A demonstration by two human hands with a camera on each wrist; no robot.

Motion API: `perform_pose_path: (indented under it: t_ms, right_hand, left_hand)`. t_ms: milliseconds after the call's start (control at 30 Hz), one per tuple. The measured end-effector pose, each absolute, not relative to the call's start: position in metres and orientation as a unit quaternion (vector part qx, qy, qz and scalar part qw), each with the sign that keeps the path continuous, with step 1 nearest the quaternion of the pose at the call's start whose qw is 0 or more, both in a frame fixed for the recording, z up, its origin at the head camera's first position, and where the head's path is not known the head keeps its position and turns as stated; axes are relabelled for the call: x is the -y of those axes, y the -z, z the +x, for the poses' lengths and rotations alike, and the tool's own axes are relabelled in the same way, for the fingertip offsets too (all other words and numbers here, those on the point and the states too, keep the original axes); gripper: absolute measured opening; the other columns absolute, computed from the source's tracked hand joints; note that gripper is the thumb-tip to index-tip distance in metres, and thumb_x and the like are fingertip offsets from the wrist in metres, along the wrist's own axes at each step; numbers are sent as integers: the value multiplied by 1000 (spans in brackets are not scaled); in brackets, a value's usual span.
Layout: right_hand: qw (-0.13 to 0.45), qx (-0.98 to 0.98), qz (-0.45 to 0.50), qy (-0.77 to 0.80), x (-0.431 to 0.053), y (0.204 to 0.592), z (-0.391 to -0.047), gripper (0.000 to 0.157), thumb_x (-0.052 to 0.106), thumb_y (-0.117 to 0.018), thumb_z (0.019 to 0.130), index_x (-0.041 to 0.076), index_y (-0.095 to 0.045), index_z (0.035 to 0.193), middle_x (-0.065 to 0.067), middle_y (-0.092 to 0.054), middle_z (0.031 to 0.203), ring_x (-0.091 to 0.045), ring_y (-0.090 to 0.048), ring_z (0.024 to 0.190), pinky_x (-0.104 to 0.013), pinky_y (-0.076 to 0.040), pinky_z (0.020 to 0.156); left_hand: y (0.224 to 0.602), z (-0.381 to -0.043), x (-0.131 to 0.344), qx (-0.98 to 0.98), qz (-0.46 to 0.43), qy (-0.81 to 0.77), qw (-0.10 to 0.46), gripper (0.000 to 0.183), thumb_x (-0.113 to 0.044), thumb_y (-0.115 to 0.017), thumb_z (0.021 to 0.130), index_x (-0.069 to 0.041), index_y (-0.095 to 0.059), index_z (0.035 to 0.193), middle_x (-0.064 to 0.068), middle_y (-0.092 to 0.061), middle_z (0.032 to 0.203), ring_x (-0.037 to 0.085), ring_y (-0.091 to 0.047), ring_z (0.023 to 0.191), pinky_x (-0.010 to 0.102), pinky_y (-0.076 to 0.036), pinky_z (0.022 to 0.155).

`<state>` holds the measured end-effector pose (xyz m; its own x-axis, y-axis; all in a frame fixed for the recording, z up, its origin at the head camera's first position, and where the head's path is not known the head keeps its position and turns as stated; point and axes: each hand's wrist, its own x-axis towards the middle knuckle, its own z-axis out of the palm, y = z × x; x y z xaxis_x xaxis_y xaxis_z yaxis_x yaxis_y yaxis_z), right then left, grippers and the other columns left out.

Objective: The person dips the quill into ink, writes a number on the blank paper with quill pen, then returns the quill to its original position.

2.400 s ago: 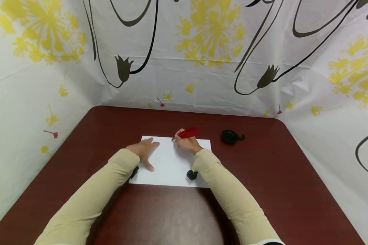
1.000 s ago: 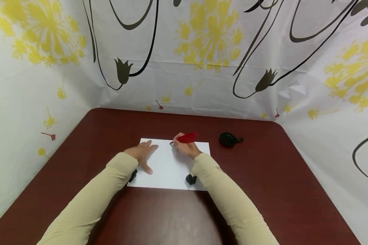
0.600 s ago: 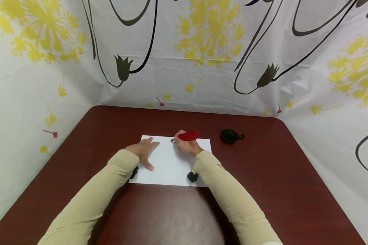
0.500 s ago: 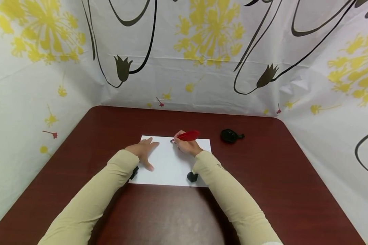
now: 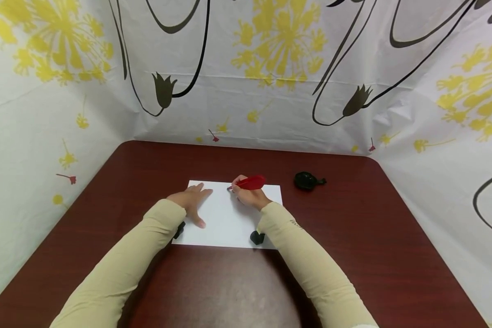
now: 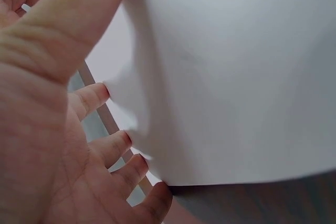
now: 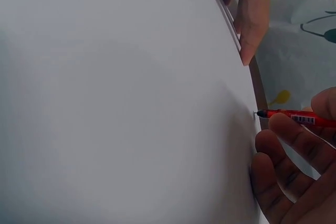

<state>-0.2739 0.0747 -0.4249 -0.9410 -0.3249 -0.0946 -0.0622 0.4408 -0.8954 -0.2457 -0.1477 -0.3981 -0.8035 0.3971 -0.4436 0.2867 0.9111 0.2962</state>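
A white sheet of paper [image 5: 225, 223] lies on the table. My left hand [image 5: 191, 204] rests on its left side with fingers spread; in the left wrist view the thumb and fingertips [image 6: 118, 148] lie along the paper's surface. Near the sheet's far edge my right hand [image 5: 250, 195] pinches a red pen [image 7: 294, 116] with a barcode label. A broad red feather-like piece [image 5: 252, 182] slants from the pen's upper end. In the right wrist view the dark tip meets the paper beside a tiny mark. The other right-hand fingers are bent beside the paper.
A dark rounded object [image 5: 306, 181] with a short stub stands to the right, beyond the sheet. Black wrist cameras [image 5: 257, 237] hang under both wrists. The reddish-brown table [image 5: 352, 218] meets white sheeting [image 5: 229, 105] with a flower print at the back and sides.
The pen tip has shifted very slightly left and toward me along the far part of the sheet, and the red feather-like piece sits a little lower. My left hand stays in place.
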Motion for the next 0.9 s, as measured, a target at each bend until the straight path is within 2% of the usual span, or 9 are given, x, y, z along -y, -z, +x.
perform_pose_path:
  t_ms: [233,533,900]
  right_hand:
    - [132,-849,-114,499,-76,425,-272,13,18,-51,99,7,-57,104,-8,-62,99,-21,-56,85,-29,-49,68]
    - [141,-849,-93,500,-79,424,-268,10,23,-52,99,14,-56,103,-6,-63,95,-20,-58,74,-28,-50,58]
    - [168,-836,-75,517,-83,426,-268,11,26,-56,98,17,-57,104,-6,-64,99,-22,-62,76,-30,-53,60]
  left_hand:
    - [398,-246,148,-944,185,-107,252,118,-49,-87,66,-11,-20,155,25,-7,159,42,-9,144,58,-19,111]
    - [398,-246,149,-943,190,-109,249,118,-49,-87,66,-11,-20,155,25,-7,158,43,-8,144,58,-19,111]
    - [399,-247,148,-944,191,-104,250,118,-50,-87,66,-11,-20,155,25,-6,159,43,-8,144,58,-18,111]
